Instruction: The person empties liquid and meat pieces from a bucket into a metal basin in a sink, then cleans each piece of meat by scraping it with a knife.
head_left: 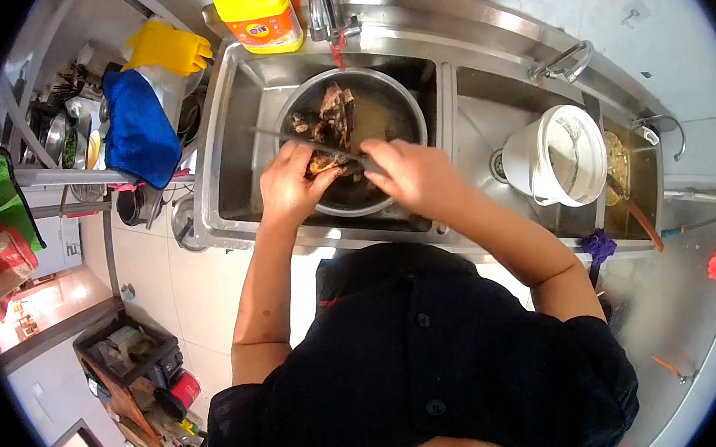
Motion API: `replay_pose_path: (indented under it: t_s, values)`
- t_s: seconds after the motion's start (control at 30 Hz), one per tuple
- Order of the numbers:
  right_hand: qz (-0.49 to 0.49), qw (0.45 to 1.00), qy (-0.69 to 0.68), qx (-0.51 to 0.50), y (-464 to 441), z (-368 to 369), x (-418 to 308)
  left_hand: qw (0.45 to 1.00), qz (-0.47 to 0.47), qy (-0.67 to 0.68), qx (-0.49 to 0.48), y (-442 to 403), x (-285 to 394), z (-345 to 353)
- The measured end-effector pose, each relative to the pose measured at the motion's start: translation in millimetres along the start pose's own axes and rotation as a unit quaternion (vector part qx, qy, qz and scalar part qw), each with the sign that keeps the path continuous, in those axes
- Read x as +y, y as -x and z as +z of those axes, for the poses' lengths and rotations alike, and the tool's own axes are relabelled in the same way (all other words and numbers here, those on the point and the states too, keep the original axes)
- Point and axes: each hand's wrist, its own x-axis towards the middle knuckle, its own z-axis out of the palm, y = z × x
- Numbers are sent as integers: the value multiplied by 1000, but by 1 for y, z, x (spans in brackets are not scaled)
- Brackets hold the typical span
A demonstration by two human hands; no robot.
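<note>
A round metal basin (412, 106) with murky water stands in the left sink. Dark, charred-looking pieces of meat (337, 112) lie in it, some rising above the rim. My left hand (294, 185) is closed on a brownish piece of meat (319, 161) over the basin's near left part. In my right hand (409, 173) is the handle of a knife, and its long thin blade (305, 143) points left across the meat, close to my left fingers. The underside of the held piece is hidden by my hands.
A yellow detergent jug (258, 17) stands behind the sink, beside a faucet (322, 12). The middle sink holds a white bucket (530, 159). Blue cloth (140, 127) and yellow gloves (168, 49) hang on the left rack. A strainer (616, 157) sits in the right sink.
</note>
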Motion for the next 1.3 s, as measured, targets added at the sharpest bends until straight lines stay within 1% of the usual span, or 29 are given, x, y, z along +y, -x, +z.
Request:
replay_pose_path:
  t_s: [0.07,0.1,0.2,0.23,0.27,0.33,0.4,0.43,0.5,0.53,0.57,0.6,0.63,0.67,0.7,0.73,0.77,0.83,0.9,0.93,0.97,1.0,1.07,1.1,1.13,1.17,1.2,1.23,1.3]
  values:
    - [31,999,-5,41,-11,0,14,999,9,-29,21,-3,7,-5]
    - [70,997,11,39,-17,-8,16,998,12,-43,33,-3,10,-6]
    - [17,998,28,58,-11,-4,8,996,0,-84,21,-6,14,-7]
    - [20,1000,2,-12,-4,-5,2,996,3,-84,32,-6,12,-6]
    - [-31,999,21,-8,2,3,0,996,6,-84,39,-5,11,-4]
    - [-20,999,1,33,0,10,6,995,5,-93,48,-2,9,-1]
    - [17,996,34,76,-13,5,15,992,-5,-109,55,-2,14,-2]
    - [67,997,31,30,-15,0,12,993,-8,-108,52,-3,14,-2]
    - [44,999,-3,-10,-7,3,3,993,-12,-107,50,-7,14,-3]
    - [34,999,-21,-31,-1,5,-2,996,-18,-72,56,-7,11,-1]
    - [9,999,-32,-22,2,7,-4,997,-24,-36,61,-4,5,3]
    - [29,998,-59,2,0,7,-2,998,-29,0,64,-1,-2,7]
    - [48,995,-88,25,-3,6,1,993,-72,76,45,3,-10,12]
    - [68,990,-115,49,-7,3,4,987,-94,126,39,5,-14,15]
    - [125,974,-184,40,-14,-8,3,977,-115,176,33,7,-17,17]
    - [142,965,-219,25,-18,-6,8,965,-135,225,26,9,-19,19]
    - [158,954,-254,12,-23,-3,14,959,-152,238,7,8,-10,13]
    - [174,937,-301,-19,-30,1,18,966,-119,227,21,9,-9,17]
    - [173,945,-277,-28,-30,8,17,972,-104,211,15,9,-10,20]
    - [171,948,-265,-34,-30,10,17,984,-77,158,22,9,-11,19]
    - [250,877,-392,-124,-32,-12,0,993,-52,104,30,6,-6,13]
    - [269,847,-435,-142,-30,-14,-3,998,-26,49,39,4,-3,9]
    - [307,778,-518,-178,-26,-14,-7,999,-22,23,33,4,-9,7]
    - [306,794,-495,-176,-25,-14,-6,999,-19,12,29,3,-11,6]
    - [227,886,-384,-125,-24,-7,4,1000,-14,0,23,3,-12,6]
    - [143,951,-263,-72,-21,8,23,1000,-11,-13,15,4,-11,5]
    - [56,989,-133,-17,-21,15,34,1000,-6,-26,8,5,-11,5]
    - [40,992,-116,-13,-21,18,46,999,7,-35,6,5,-11,5]
    - [149,961,-212,-93,-25,10,35,998,36,-50,5,3,-11,9]
